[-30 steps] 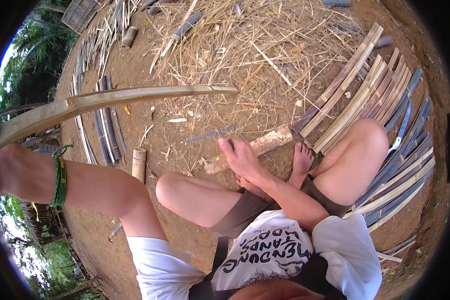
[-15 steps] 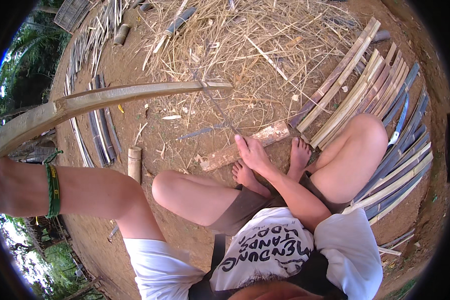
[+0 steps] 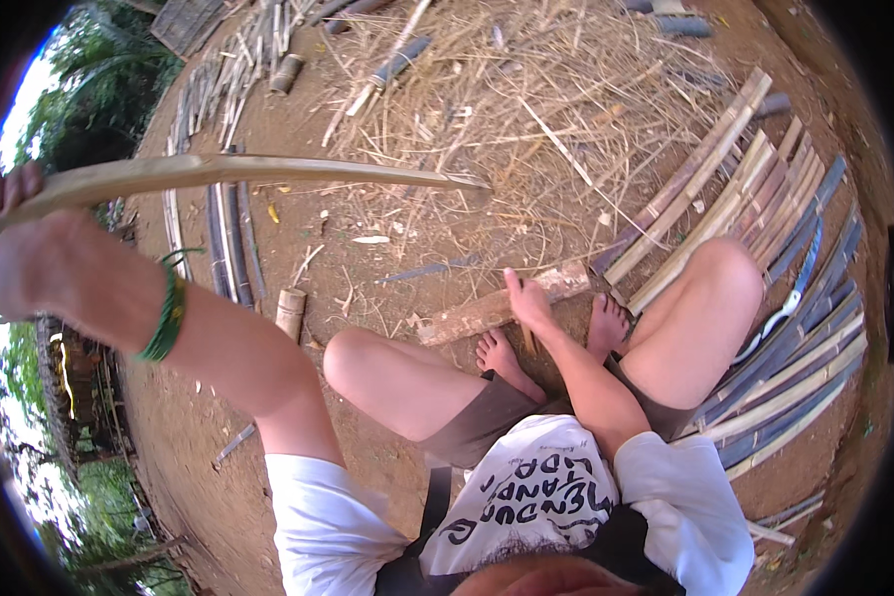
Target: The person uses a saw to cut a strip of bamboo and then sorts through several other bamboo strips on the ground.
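Head view, from the left: the left hand, slightly blurred near the rim, has its fingers curled over a long pale bamboo strip. The strip's long axis runs across from the person's left to right, raised above the ground, bowing gently, perhaps partly from the lens. Its free tip lies ahead of the right hand and a little to that hand's left, well apart from it; only the left hand touches the strip. The right hand is closed, thumb pointing forward, around a slim brown handle-like piece that shows below the fist; whatever it belongs to cannot be made out.

Beneath is bare brown soil. Leafy trees stand at the far left, then dark strips and a short bamboo section on the ground. A pile of shavings spreads ahead, with a short log just before the feet. At right lie split bamboo lengths and a white-handled saw.
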Motion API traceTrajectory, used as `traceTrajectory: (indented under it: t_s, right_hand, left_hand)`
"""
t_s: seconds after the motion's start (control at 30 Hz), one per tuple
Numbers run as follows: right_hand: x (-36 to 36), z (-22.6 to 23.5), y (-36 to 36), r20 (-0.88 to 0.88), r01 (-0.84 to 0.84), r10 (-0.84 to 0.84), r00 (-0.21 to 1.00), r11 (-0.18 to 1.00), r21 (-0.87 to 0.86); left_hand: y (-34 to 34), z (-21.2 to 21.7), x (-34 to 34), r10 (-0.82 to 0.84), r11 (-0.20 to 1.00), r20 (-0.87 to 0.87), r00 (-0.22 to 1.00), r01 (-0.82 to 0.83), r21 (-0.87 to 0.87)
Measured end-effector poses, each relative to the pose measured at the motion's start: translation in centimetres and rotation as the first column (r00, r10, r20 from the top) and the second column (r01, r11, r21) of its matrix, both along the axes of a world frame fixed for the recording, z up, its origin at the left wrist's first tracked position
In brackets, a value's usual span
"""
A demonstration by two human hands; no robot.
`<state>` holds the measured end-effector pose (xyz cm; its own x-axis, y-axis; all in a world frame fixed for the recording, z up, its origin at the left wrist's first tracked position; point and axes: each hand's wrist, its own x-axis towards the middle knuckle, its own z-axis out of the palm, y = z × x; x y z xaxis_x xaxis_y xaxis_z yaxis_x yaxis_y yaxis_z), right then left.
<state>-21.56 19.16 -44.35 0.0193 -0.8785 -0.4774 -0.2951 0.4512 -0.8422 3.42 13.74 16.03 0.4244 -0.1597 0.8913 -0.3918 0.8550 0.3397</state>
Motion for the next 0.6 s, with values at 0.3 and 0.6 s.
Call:
traceTrajectory:
  t_s: [0.3,0.6]
  right_hand:
    - [-0.5,14.6,1.0,0.368,0.025,0.061,0.928,0.974,-0.224]
    - [-1.6,37.8,9.2,0.464,-0.117,0.571,0.678,0.706,-0.698]
  left_hand:
    - [2.6,-3.7,-3.6,0.075,0.994,0.166,0.983,-0.060,-0.091]
    - [9.2,-6.4,-10.9,0.444,0.868,0.094,0.891,-0.401,-0.294]
